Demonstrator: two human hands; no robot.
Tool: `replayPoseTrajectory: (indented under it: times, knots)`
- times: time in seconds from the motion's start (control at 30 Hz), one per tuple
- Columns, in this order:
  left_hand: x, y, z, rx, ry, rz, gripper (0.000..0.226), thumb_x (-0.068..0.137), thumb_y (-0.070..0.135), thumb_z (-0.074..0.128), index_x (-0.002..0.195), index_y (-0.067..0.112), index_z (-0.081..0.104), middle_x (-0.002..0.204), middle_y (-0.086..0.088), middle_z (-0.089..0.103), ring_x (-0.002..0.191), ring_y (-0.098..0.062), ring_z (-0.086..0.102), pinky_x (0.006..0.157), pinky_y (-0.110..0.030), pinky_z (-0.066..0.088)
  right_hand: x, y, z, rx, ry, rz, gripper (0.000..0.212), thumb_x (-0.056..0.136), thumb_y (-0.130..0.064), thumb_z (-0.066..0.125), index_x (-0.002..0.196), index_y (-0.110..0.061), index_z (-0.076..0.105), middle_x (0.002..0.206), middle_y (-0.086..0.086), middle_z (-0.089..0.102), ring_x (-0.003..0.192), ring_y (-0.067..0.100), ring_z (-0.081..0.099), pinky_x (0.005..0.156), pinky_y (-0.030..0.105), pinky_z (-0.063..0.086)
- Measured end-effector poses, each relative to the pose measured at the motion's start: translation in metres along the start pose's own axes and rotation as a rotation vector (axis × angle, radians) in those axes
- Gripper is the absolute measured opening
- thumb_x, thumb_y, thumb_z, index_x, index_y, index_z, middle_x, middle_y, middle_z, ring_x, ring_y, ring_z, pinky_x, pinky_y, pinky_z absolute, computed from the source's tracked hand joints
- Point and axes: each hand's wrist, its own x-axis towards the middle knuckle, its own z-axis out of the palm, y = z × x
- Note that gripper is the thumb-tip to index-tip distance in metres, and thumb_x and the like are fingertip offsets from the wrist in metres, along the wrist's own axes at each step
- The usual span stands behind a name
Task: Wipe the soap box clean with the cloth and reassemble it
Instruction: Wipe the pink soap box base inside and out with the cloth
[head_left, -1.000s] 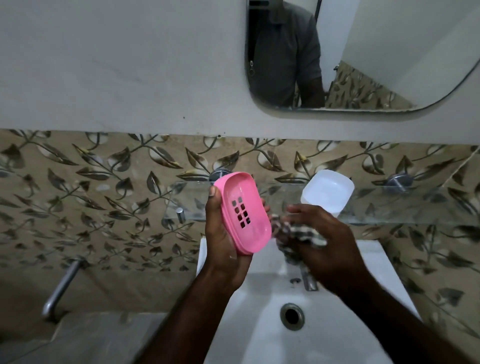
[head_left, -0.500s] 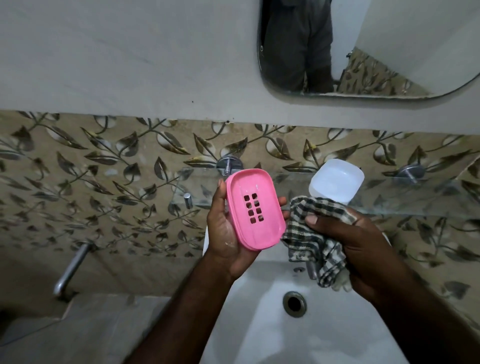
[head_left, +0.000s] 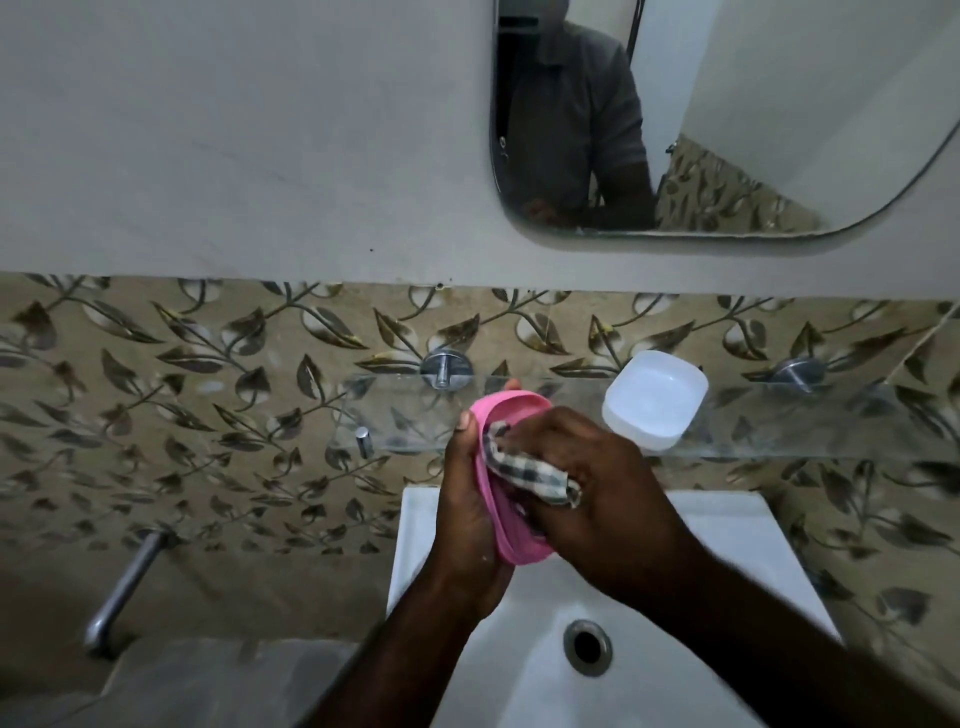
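- Pink soap tray (head_left: 519, 543) is held on edge over the washbasin (head_left: 727, 545), long axis pointing away from me.
- Left hand (head_left: 467, 514) clasps its back; right hand (head_left: 597, 493), fingers curled, presses checked cloth (head_left: 530, 470) inside.
- I note white base (head_left: 654, 397) on glass shelf (head_left: 753, 431), nearer the right hand.

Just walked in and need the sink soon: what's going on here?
Over the white washbasin, a person's left hand grips the pink soap-box tray while the right hand presses a checked cloth into it. The white soap-box base sits on the glass shelf, not yet rejoined.
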Motion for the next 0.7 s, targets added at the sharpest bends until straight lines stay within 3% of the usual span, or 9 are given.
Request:
replayPoseTrajectory:
  times: [0.1, 0.23, 0.37, 0.47, 0.6, 0.7]
  knots:
    - [-0.002, -0.003, 0.003, 0.028, 0.02, -0.021, 0.053, 0.088, 0.052, 0.039, 0.103, 0.018, 0.076, 0.109, -0.016, 0.072, 0.096, -0.027, 0.071, 0.072, -0.037, 0.058, 0.005, 0.019, -0.007, -0.163, -0.002, -0.022, 0.033, 0.077, -0.011, 0.07, 0.109, -0.019, 0.073, 0.107, -0.002, 0.069, 0.093, 0.012, 0.066, 0.08, 0.029, 0.057]
    - [0.002, -0.005, 0.013, 0.059, 0.038, -0.04, 0.055, 0.091, 0.052, 0.035, 0.09, 0.019, 0.079, 0.1, -0.011, 0.075, 0.091, -0.023, 0.072, 0.071, -0.033, 0.058, 0.003, 0.019, 0.003, -0.141, 0.236, 0.139, 0.024, 0.079, -0.015, 0.063, 0.101, -0.018, 0.073, 0.093, -0.002, 0.069, 0.082, 0.015, 0.066, 0.073, 0.028, 0.052]
    - [0.003, -0.005, 0.007, 0.037, 0.079, -0.103, 0.065, 0.086, 0.063, 0.039, 0.089, 0.012, 0.079, 0.095, -0.018, 0.074, 0.082, -0.027, 0.073, 0.071, -0.036, 0.057, -0.023, 0.009, 0.007, 0.076, 0.087, 0.095, 0.02, 0.082, -0.012, 0.068, 0.096, -0.026, 0.072, 0.085, -0.022, 0.061, 0.078, -0.007, 0.06, 0.068, 0.011, 0.044]
    - [0.001, -0.008, 0.014, 0.059, 0.053, -0.109, 0.059, 0.085, 0.057, 0.041, 0.082, 0.014, 0.08, 0.091, -0.016, 0.075, 0.08, -0.024, 0.073, 0.07, -0.033, 0.059, -0.019, 0.019, 0.0, -0.065, 0.115, 0.043, 0.016, 0.082, -0.019, 0.067, 0.097, -0.018, 0.073, 0.087, -0.005, 0.066, 0.075, 0.007, 0.063, 0.067, 0.017, 0.048]
    - [-0.001, -0.012, 0.023, 0.114, 0.08, -0.088, 0.053, 0.085, 0.054, 0.042, 0.103, 0.015, 0.073, 0.106, -0.013, 0.073, 0.096, -0.024, 0.071, 0.08, -0.035, 0.055, -0.005, 0.024, -0.001, -0.201, 0.294, 0.164, 0.016, 0.078, -0.018, 0.066, 0.093, -0.017, 0.072, 0.082, -0.001, 0.065, 0.071, 0.015, 0.062, 0.065, 0.022, 0.048]
    - [0.002, -0.009, 0.014, 0.07, 0.103, -0.116, 0.062, 0.087, 0.059, 0.039, 0.085, 0.011, 0.078, 0.09, -0.015, 0.076, 0.08, -0.024, 0.074, 0.068, -0.034, 0.058, -0.015, 0.017, 0.005, 0.019, 0.124, 0.196, 0.009, 0.082, -0.022, 0.067, 0.087, -0.028, 0.07, 0.08, -0.008, 0.063, 0.071, 0.01, 0.064, 0.063, 0.032, 0.053]
